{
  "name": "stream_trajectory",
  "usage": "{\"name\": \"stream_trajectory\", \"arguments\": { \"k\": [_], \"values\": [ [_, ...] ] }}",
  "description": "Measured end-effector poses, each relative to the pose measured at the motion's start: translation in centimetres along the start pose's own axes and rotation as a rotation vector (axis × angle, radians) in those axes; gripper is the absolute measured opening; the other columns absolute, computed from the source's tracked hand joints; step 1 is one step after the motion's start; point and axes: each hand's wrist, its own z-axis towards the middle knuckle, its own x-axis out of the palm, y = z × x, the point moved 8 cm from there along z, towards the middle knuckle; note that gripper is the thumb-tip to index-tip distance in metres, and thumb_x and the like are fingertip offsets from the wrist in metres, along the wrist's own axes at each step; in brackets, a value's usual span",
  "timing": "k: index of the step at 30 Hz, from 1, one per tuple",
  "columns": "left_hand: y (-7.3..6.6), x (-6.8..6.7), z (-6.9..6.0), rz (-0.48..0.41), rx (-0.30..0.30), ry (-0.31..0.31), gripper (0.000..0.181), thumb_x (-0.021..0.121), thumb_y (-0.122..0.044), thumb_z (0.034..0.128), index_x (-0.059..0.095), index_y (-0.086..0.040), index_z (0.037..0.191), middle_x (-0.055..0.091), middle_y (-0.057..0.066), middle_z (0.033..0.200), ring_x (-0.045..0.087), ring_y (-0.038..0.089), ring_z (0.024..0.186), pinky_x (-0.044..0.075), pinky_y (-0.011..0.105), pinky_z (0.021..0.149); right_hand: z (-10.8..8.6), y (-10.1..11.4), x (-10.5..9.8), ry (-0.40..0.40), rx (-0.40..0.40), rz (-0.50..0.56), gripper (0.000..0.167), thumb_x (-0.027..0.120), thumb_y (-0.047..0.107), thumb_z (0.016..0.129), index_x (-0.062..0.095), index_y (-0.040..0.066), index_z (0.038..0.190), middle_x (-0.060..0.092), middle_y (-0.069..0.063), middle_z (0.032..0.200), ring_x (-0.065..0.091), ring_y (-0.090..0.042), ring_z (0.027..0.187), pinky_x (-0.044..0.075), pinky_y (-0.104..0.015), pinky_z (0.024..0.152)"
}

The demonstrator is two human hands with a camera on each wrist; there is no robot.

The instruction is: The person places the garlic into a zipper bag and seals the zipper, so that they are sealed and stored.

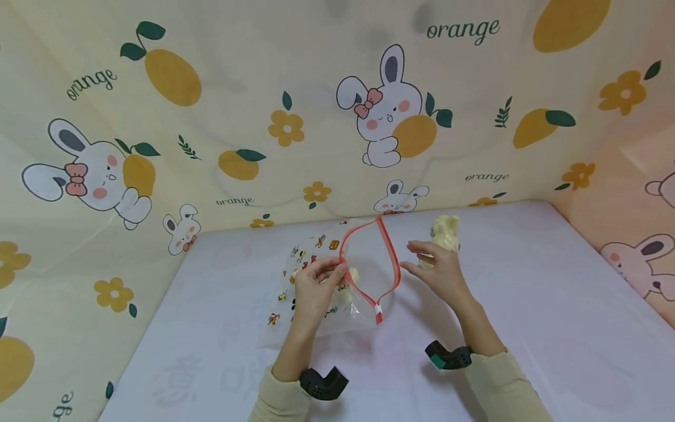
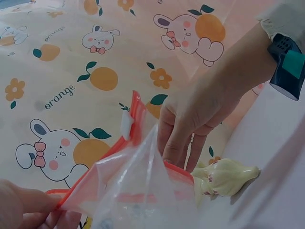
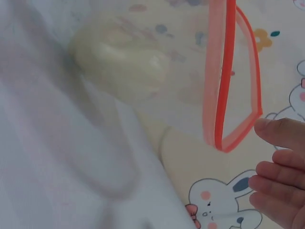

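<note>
A clear zip bag (image 1: 311,316) with small coloured prints and a red rim stands open toward the right. The left hand (image 1: 316,287) pinches its red rim (image 2: 81,183) between thumb and fingers. Inside the bag shows a pale yellow object (image 3: 119,62), blurred through the plastic. The right hand (image 1: 443,275) is just right of the bag's mouth, fingers parted and holding nothing; in the right wrist view its thumb is close to the rim, and touching cannot be told. Behind that hand lies a pale yellow figure (image 1: 445,228), also seen in the left wrist view (image 2: 228,177).
The table (image 1: 211,363) has a whitish cover. Behind it hangs a cloth (image 1: 316,70) printed with rabbits and oranges, which also continues on both sides. A dark device is strapped on each wrist.
</note>
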Motion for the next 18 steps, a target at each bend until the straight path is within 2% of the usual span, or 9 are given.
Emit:
{"name": "stream_trajectory", "arguments": {
  "k": [8,10,12,14,16,18],
  "values": [
    [0.1,0.0,0.0,0.003,0.005,0.008,0.019,0.068,-0.003,0.0868,0.068,0.007,0.103,0.071,0.026,0.098,0.064,-0.001,0.070,0.059,0.013,0.067,-0.1,-1.1,-1.1,-0.045,0.018,-0.051,0.041,0.077,0.003,0.078,0.064,-0.007,0.115,0.068,-0.025,0.115,0.065,-0.039,0.105,0.056,-0.046,0.091],
    [0.1,0.1,0.0,0.009,0.009,0.010,0.019,0.068,-0.003,0.0869,0.068,0.006,0.103,0.071,0.026,0.098,0.064,-0.001,0.070,0.058,0.013,0.067,-0.1,-1.4,-1.5,-0.054,0.026,-0.064,0.041,0.077,0.004,0.078,0.064,-0.006,0.115,0.068,-0.025,0.115,0.066,-0.035,0.104,0.056,-0.045,0.092],
    [0.1,0.1,0.0,0.013,0.013,0.012,0.019,0.068,-0.004,0.0870,0.068,0.006,0.103,0.071,0.026,0.098,0.064,-0.001,0.070,0.058,0.013,0.067,-0.1,-1.7,-2.0,-0.068,0.031,-0.078,0.041,0.078,0.005,0.078,0.064,-0.006,0.115,0.069,-0.025,0.115,0.067,-0.026,0.102,0.056,-0.045,0.092],
    [0.1,0.1,0.0,0.016,0.015,0.012,0.019,0.068,-0.004,0.0870,0.068,0.006,0.103,0.071,0.026,0.098,0.064,-0.001,0.070,0.058,0.013,0.068,0.0,-2.0,-2.4,-0.082,0.036,-0.087,0.041,0.078,0.006,0.078,0.065,-0.005,0.115,0.069,-0.024,0.113,0.066,-0.007,0.097,0.056,-0.045,0.091],
    [0.2,0.1,0.1,0.018,0.014,0.012,0.019,0.068,-0.004,0.0871,0.068,0.006,0.103,0.071,0.026,0.098,0.064,0.000,0.070,0.059,0.013,0.068,0.0,-2.2,-2.7,-0.092,0.039,-0.092,0.041,0.078,0.007,0.078,0.065,-0.005,0.115,0.070,-0.023,0.112,0.059,0.011,0.091,0.056,-0.046,0.090],
    [0.2,0.0,0.1,0.022,0.009,0.011,0.019,0.068,-0.005,0.0873,0.068,0.005,0.104,0.071,0.025,0.098,0.064,0.000,0.071,0.059,0.013,0.068,0.0,-2.4,-2.9,-0.099,0.037,-0.082,0.040,0.078,0.005,0.078,0.065,-0.006,0.114,0.070,-0.024,0.111,0.051,0.022,0.088,0.056,-0.047,0.089]
  ]
}}
